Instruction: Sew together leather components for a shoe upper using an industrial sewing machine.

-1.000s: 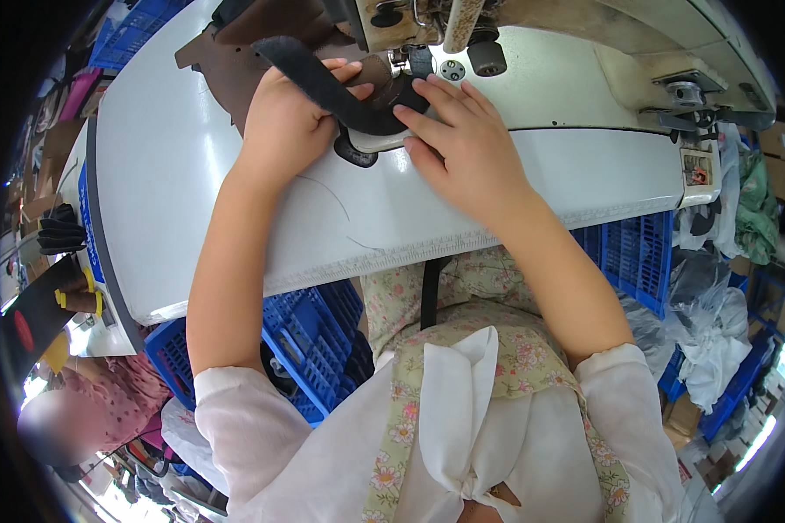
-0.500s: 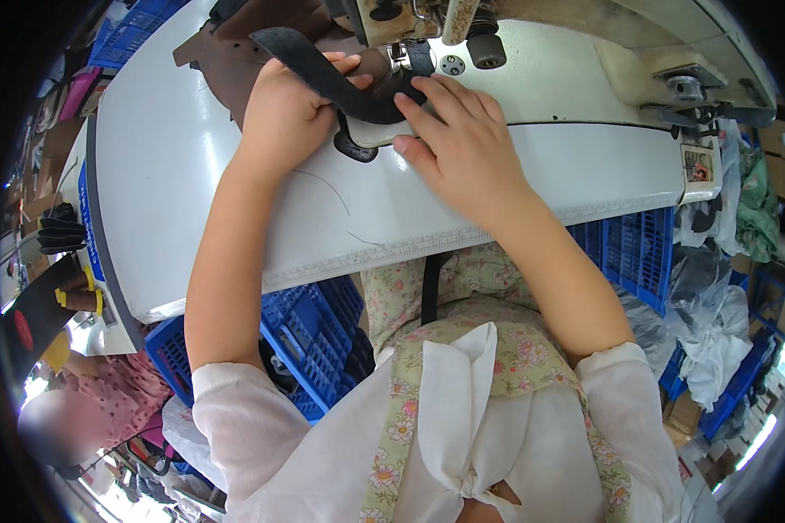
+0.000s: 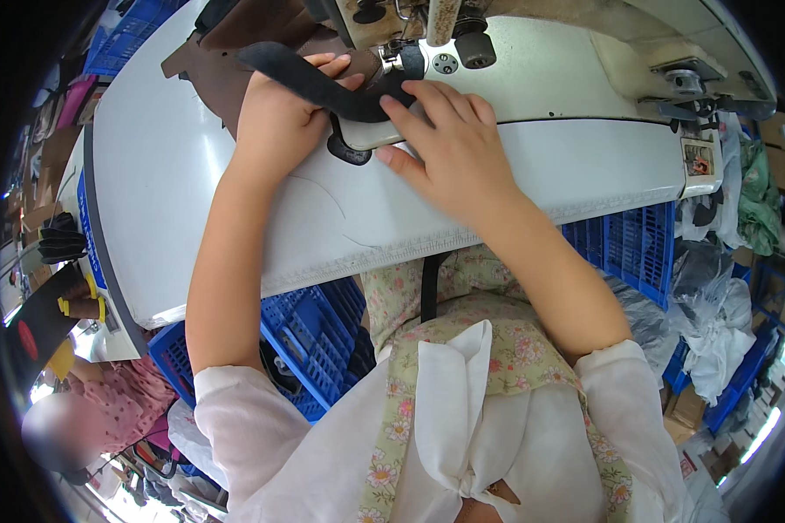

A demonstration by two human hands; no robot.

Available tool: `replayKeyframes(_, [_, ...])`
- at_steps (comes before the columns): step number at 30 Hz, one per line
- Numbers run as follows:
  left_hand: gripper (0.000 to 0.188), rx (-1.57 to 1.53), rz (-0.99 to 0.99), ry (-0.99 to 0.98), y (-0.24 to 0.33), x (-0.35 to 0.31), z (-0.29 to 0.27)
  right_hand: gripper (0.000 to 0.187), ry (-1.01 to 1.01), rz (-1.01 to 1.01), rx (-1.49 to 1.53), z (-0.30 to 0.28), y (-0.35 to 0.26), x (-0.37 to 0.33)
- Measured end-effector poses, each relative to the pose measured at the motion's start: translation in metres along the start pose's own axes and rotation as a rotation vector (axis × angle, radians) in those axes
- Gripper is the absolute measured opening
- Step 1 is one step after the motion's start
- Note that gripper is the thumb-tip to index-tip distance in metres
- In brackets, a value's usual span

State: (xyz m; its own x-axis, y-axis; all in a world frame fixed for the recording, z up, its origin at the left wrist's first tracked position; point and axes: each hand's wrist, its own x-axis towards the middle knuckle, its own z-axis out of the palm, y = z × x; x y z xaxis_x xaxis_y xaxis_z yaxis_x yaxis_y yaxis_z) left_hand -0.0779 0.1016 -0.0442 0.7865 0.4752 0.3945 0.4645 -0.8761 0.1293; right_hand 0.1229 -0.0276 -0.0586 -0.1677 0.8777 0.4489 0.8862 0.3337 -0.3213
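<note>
A curved black strip (image 3: 310,83) runs from over the back of my left hand to the presser foot (image 3: 391,57) of a sewing machine (image 3: 576,74). My left hand (image 3: 275,122) is closed about the strip, its fingertips pressing on brown leather-like pieces (image 3: 222,74) beyond it; the thumb is mostly hidden. Lying over the strip's near edge by the foot, my right hand (image 3: 453,144) has its fingers stretched and apart. Its thumb rests near the front of the machine bed. The needle point is too small to make out.
Loose threads (image 3: 323,193) lie on the white table (image 3: 166,200). Blue crates (image 3: 314,336) stand below its front edge, another blue crate (image 3: 624,248) at right. Plastic bags (image 3: 715,305) hang or lie at far right. Another person (image 3: 122,401) sits at lower left.
The whole view has shifted slightly. My right fingers have slid a little to the left along the black strip; my left hand keeps its hold.
</note>
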Motion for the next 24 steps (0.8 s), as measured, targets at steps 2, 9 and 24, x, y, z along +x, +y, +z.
replayKeyframes(2, [0.046, -0.005, -0.004, -0.001, -0.001, -0.001, 0.0, 0.049, -0.003, -0.003, -0.017, 0.0, 0.0, 0.0])
replayKeyframes(9, [0.044, 0.001, 0.008, 0.039, 0.001, 0.0, -0.001, 0.049, 0.0, -0.008, -0.032, 0.001, 0.0, 0.0])
replayKeyframes(24, [0.044, 0.141, -0.057, -0.008, 0.021, 0.004, 0.0, 0.053, 0.001, 0.036, -0.063, -0.002, 0.006, 0.004])
